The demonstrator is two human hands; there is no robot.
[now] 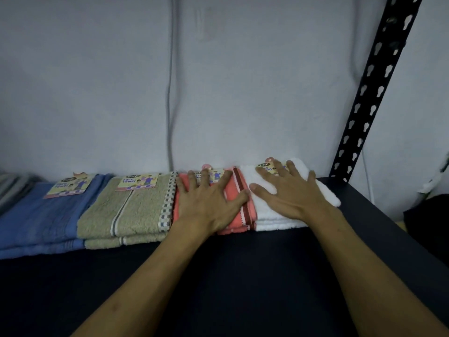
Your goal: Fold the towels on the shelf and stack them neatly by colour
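Towels look nearly done: four folded stacks sit in a row along the back of the dark shelf [243, 276], against the grey wall [97, 81]. Taking the coral towel stack [233, 205] as reference: white towel stack [267, 210] touches it on the right, beige towel stack [136, 210] touches it on the left, blue towel stack [43, 220] sits further left beyond the beige. Each stack appears to be one colour, edges roughly aligned at the front. Left hand [206, 203] lies flat on the coral stack, fingers spread and straight, pressing, not gripping. Right hand [289, 193] lies flat on the white stack the same way, thumb reaching toward the coral edge. Paper labels [138, 182] show on top of all four stacks. Judgement: folding and sorting are finished for what's visible; this reads as final flattening and squaring-up. Open item: some grey striped fabric [12, 188] at the far left past the blue stack, mostly cut off, can't tell if it's folded. Black slotted upright [371, 93] stands behind, right of the white stack.
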